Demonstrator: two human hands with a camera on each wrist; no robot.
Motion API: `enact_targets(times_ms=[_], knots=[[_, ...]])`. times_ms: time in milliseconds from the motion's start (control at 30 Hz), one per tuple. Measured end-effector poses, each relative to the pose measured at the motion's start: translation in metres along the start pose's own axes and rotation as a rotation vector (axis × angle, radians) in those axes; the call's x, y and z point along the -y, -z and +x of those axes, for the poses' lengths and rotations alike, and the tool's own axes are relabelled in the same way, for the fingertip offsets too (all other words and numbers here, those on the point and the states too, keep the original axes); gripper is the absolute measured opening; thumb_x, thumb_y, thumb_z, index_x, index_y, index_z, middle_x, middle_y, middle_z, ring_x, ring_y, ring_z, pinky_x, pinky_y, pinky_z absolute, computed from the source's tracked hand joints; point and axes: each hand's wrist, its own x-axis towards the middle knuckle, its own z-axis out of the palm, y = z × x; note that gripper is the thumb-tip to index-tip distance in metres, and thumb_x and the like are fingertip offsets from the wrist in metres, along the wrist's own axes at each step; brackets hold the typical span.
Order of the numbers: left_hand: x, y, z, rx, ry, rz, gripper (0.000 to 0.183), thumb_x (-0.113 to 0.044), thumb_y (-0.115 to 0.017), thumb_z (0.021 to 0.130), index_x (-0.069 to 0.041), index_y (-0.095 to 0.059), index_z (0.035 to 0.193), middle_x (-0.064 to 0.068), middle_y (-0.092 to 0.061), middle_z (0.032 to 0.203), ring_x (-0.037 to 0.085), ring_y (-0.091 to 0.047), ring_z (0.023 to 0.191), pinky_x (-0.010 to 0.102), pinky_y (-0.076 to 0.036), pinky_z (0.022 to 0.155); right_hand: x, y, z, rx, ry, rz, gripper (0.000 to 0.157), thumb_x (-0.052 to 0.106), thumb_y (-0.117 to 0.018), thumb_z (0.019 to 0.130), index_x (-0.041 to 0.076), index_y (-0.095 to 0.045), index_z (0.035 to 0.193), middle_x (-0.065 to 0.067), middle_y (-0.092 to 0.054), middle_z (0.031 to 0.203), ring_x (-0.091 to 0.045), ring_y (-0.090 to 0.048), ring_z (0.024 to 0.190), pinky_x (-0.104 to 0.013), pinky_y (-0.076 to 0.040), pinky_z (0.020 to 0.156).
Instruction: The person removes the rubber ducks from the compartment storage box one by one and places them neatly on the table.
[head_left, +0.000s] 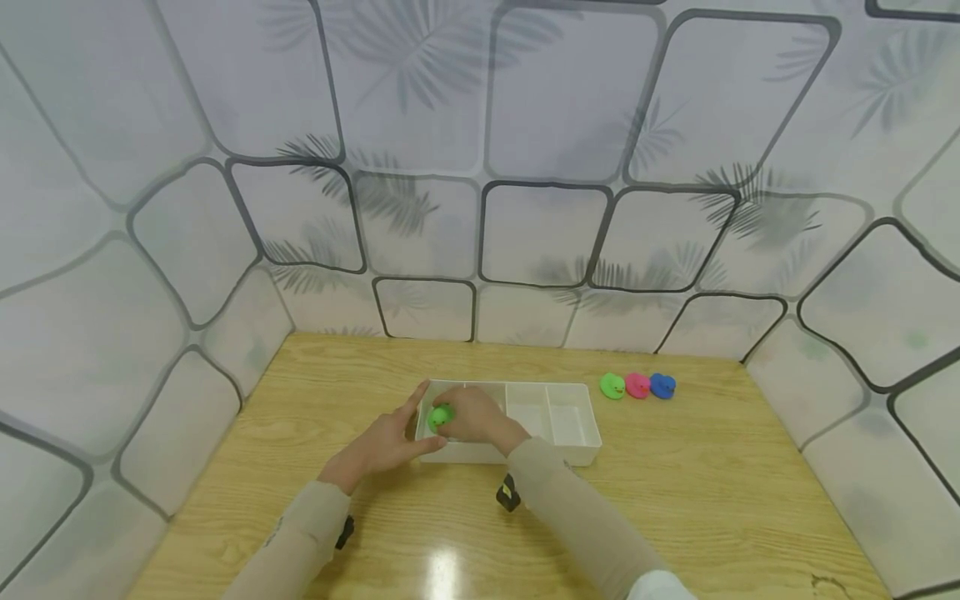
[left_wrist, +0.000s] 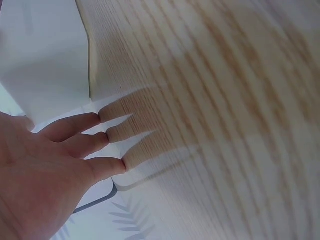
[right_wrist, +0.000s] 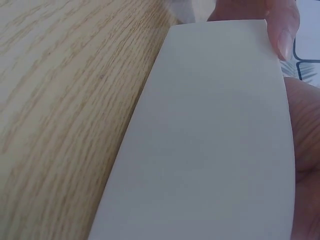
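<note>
A white divided box (head_left: pixel 510 454) stands on the wooden table. Inside its left end, my right hand (head_left: pixel 476 414) pinches a light green toy duck (head_left: pixel 438 418) between thumb and fingers. My left hand (head_left: pixel 384 442) is spread against the box's left end, its thumb at the front rim. In the left wrist view, the left hand's fingers (left_wrist: pixel 75 125) are straight, with their tips down at the tabletop beside the box. The right wrist view shows the box's front wall (right_wrist: pixel 210 130), the left thumb (right_wrist: pixel 284 37) at its rim, and part of the right hand (right_wrist: pixel 305 135) behind it.
To the right of the box, a green duck (head_left: pixel 612 386), a pink duck (head_left: pixel 637 385) and a blue duck (head_left: pixel 662 386) sit in a row. Patterned cloth walls (head_left: pixel 547 233) close in the table's back and sides. Two box compartments show right of my hand.
</note>
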Motion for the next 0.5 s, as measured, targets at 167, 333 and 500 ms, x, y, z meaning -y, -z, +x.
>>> enact_targets(times_ms=[167,333,500], knots=[[-0.001,0.0,0.001,-0.002,0.012,0.005,0.108,-0.065,-0.067,0.096,-0.03,0.002,0.171,-0.002,-0.046,0.067,0.013,-0.036,0.053,0.033,-0.04,0.059,-0.002,0.001,0.0,0.002,-0.002,0.015,0.048,0.025,-0.08,0.093,0.011,-0.07,0.138,0.0,-0.074,0.118,-0.009,-0.056,0.085,-0.025,-0.049,0.077],[-0.003,0.0,0.002,-0.002,0.021,0.015,0.108,-0.066,-0.067,0.095,-0.032,0.003,0.171,0.0,-0.05,0.071,0.014,-0.041,0.055,0.035,-0.044,0.065,-0.002,0.006,-0.003,-0.006,0.002,0.017,0.048,0.026,-0.079,0.094,0.011,-0.069,0.138,-0.001,-0.074,0.122,-0.011,-0.059,0.091,-0.029,-0.051,0.083],[-0.003,0.0,0.002,-0.004,0.021,0.012,0.108,-0.065,-0.066,0.096,-0.031,0.002,0.171,-0.002,-0.043,0.066,0.013,-0.034,0.054,0.034,-0.04,0.06,0.0,0.014,-0.007,-0.028,-0.001,0.079,0.049,0.022,-0.079,0.093,0.009,-0.067,0.139,-0.006,-0.073,0.131,-0.018,-0.067,0.106,-0.043,-0.053,0.103]])
